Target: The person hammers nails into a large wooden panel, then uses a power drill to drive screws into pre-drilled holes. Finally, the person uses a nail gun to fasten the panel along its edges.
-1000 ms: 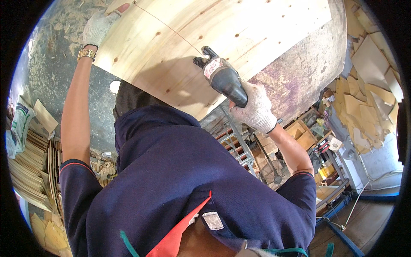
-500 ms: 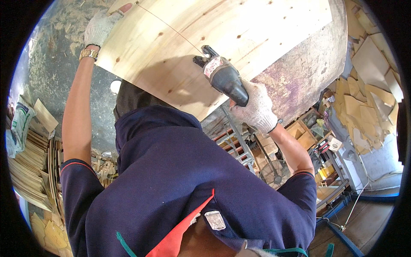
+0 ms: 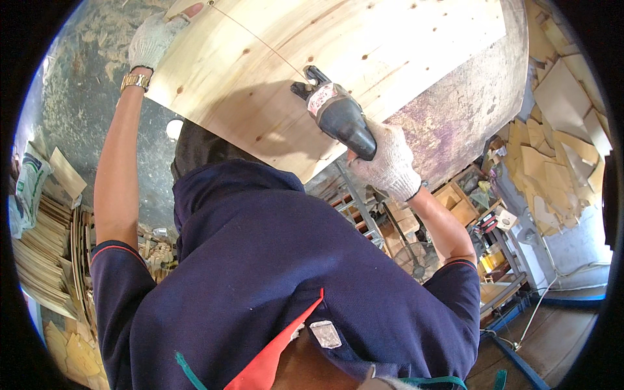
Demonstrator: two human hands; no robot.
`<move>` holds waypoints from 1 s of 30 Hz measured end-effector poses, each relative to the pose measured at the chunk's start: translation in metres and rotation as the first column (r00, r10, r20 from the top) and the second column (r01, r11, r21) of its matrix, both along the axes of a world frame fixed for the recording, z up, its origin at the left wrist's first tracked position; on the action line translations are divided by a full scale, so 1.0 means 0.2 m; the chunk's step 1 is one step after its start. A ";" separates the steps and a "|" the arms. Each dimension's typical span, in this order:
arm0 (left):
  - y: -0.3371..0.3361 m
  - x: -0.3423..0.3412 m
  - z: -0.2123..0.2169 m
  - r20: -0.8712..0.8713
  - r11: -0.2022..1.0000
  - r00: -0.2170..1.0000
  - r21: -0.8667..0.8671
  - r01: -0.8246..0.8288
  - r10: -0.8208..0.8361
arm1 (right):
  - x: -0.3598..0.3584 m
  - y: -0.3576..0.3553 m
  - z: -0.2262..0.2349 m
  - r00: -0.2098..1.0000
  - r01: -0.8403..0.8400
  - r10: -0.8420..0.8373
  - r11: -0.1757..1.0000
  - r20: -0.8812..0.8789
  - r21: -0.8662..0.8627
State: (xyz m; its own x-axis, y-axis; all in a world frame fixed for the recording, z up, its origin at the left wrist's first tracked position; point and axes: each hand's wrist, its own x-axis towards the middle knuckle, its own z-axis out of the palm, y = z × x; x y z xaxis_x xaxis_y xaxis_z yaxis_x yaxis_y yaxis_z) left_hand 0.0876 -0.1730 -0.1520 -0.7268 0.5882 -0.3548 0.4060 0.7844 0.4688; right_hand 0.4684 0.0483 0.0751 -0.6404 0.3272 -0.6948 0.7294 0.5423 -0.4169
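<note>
A pale, knotty wooden board (image 3: 383, 39) spreads across the top of the view, with a thin straight line running over it. In my right hand (image 3: 389, 162), in a white knit glove, is a black jigsaw (image 3: 341, 117). Its forked front rests on the board at the lower end of the line. My left hand (image 3: 155, 40), gloved too, grips the board's left edge. The bare-tipped thumb lies on top, near the line's upper end; the other fingers are mostly hidden.
Under the board is a stained, worn work surface (image 3: 448, 123). Stacked thin wood sheets (image 3: 45, 253) stand at left, with a plastic bag (image 3: 31, 185). To the right are a fan (image 3: 417, 260), a wooden box (image 3: 455, 203), a pile of board offcuts (image 3: 549, 169) and a white cable (image 3: 536, 305).
The jigsaw has shifted very slightly up and left along the line on the board, my right hand with it. My left hand keeps its hold at the edge.
</note>
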 end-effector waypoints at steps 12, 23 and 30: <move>-0.01 0.01 0.00 -0.077 0.999 0.997 0.022 0.032 -0.030 | -0.06 0.00 0.02 0.993 0.017 -0.010 0.998 0.120 -0.057; 0.02 0.02 0.04 -0.033 0.999 0.999 0.028 0.022 -0.021 | -0.09 -0.01 0.02 0.989 0.046 -0.038 0.998 0.140 -0.054; 0.06 0.03 0.15 0.194 0.997 0.979 -0.064 -0.051 0.063 | -0.12 -0.02 0.02 0.989 0.030 -0.026 0.999 0.146 -0.027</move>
State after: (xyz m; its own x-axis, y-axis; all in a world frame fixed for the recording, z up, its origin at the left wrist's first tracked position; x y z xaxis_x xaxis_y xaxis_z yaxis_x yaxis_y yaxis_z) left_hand 0.0930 -0.1605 -0.1212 -0.6715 0.5220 -0.5259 0.2651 0.8320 0.4873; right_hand 0.4435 0.0438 0.0800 -0.5225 0.3220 -0.7895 0.7983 0.5099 -0.3205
